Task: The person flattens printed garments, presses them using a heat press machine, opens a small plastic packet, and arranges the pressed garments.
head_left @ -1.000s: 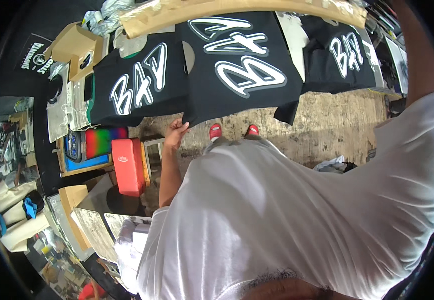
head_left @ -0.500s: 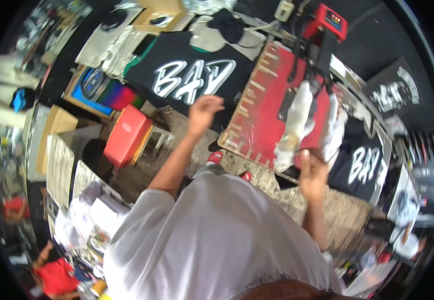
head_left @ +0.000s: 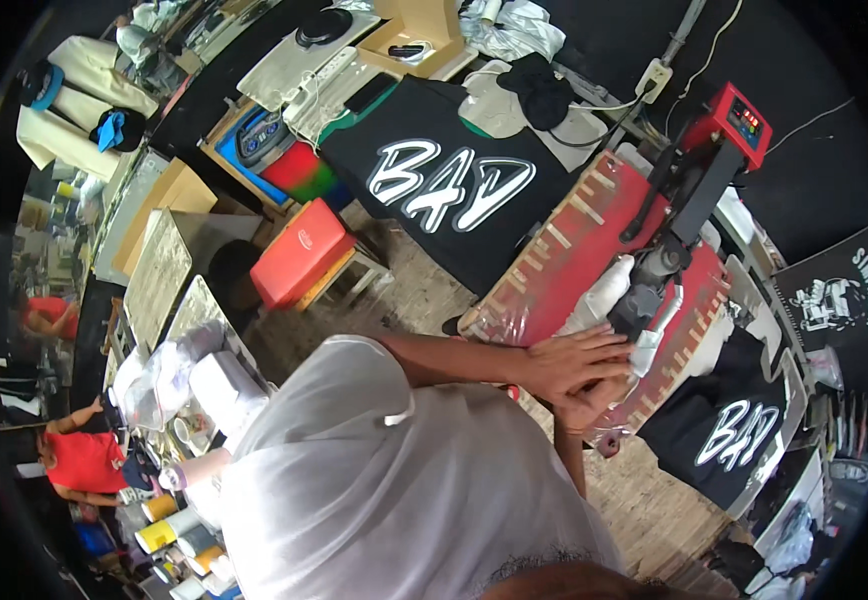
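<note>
My left hand, fingers stretched out, lies over my right hand at the front of a heat press. Beneath it, my right hand is closed at the white-wrapped handle; its grip is partly hidden. The press's red upper plate, edged with pale strips, has a black arm and a red control box behind. A black T-shirt with large white lettering lies left of the plate. Another lettered black shirt lies to its right.
A red padded stool stands at left. Cluttered boards, bags and spools line the left side. A person in red is at lower left. An open cardboard box sits at the back. A worn wooden floor shows below.
My left hand has let go of a shirt's hem and moved right onto my right hand. The red press plate now appears where the middle shirt showed. My view has turned.
</note>
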Tool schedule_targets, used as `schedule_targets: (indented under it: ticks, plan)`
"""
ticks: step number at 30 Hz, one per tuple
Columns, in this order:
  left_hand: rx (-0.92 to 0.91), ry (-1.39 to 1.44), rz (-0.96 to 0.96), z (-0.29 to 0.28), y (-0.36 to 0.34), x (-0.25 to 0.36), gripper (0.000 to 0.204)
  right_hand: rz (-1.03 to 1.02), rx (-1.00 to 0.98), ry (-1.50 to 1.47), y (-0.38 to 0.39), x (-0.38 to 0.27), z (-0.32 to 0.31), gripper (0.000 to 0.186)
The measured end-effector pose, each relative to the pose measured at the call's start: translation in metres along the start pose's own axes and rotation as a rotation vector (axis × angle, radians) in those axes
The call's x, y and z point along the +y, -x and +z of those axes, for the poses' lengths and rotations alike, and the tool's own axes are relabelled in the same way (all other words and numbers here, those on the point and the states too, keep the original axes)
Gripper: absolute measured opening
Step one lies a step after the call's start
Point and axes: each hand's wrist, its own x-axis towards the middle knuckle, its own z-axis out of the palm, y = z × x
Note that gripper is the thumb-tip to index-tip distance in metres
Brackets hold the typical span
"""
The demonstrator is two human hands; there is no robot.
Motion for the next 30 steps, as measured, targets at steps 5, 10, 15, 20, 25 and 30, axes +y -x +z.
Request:
schedule_targets:
  ticks: [5,10,15,20,25,30]
  plan:
    - [0.016,0.024,-0.087,0.0,-0.003,-0.003,0.082,-0.032,-0.04,0.048,-0.005,0.001,0.003,0.035]
    - [0.164,0.079,-0.168,0.005,-0.001,-0.002,0.064,-0.009,-0.135,-0.007,-0.011,0.003,0.0,0.038]
    - [0.144,0.233,-0.177,-0.019,-0.003,-0.005,0.051,0.009,-0.112,-0.015,-0.018,-0.017,-0.004,0.024]
    - [-0.059,0.512,-0.426,-0.139,0.0,-0.071,0.021,0.169,-0.098,0.122,-0.011,-0.014,0.009,0.014]
    - [0.47,0.7,-0.611,-0.275,0.055,-0.251,0.014,0.285,-0.018,0.232,-0.001,-0.002,0.02,0.008]
    - [0.739,0.3,-0.626,-0.389,0.128,-0.457,0.012,0.77,0.308,0.208,0.003,-0.014,0.042,0.024]
